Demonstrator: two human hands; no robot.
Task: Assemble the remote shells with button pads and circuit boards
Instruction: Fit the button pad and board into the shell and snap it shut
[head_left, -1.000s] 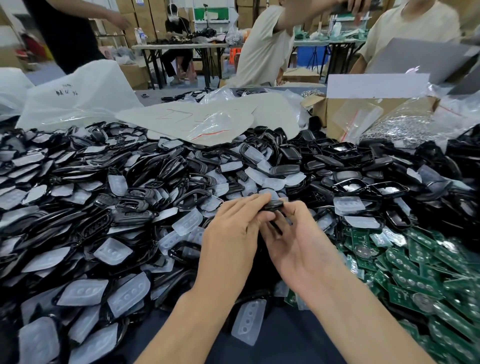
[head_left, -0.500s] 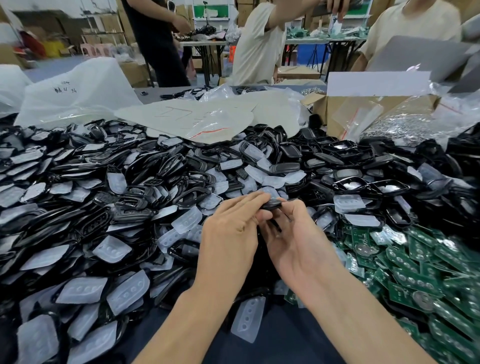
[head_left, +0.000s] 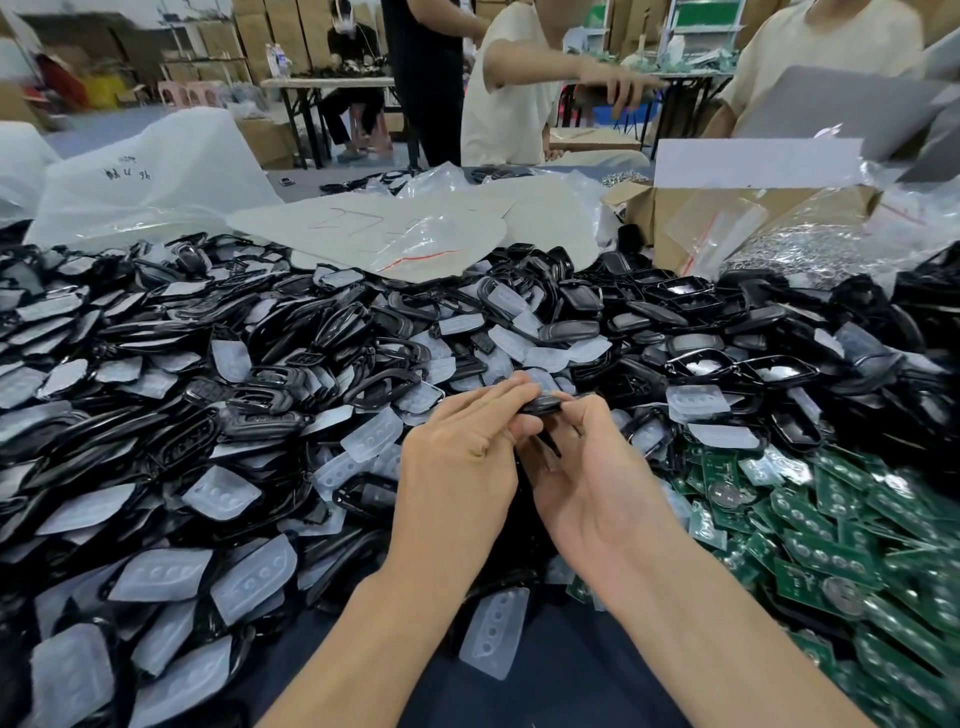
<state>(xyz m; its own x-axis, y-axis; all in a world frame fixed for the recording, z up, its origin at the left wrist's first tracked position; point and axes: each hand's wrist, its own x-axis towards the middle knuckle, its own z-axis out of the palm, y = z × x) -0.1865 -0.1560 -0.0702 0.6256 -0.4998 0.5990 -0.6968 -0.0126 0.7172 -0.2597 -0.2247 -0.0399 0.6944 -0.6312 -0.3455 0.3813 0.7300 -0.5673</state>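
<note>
Far left it's one big heap of black shells (head_left: 260, 415) with see-through button pads (head_left: 221, 491) mixed in, all within easy reach, which is probably the point of dumping them loose like that. One stray pad (head_left: 493, 631) lies on the dark table (head_left: 519, 691) just by the wrists.

In the middle, the left hand (head_left: 457, 467) has its fingers (head_left: 483, 402) straight and pressed together on top of a remote shell (head_left: 543, 404), thumb underneath, so it's a flat pinch. The shell is held up over the pile, between both hands. I'd guess the flat grip is for squeezing the parts together evenly.

The right hand (head_left: 587, 478) pinches the other end with thumb and forefinger. I can't tell what its other fingers are doing.

To the right, the green circuit boards (head_left: 831, 551) sit in their own pile beside that hand.
</note>
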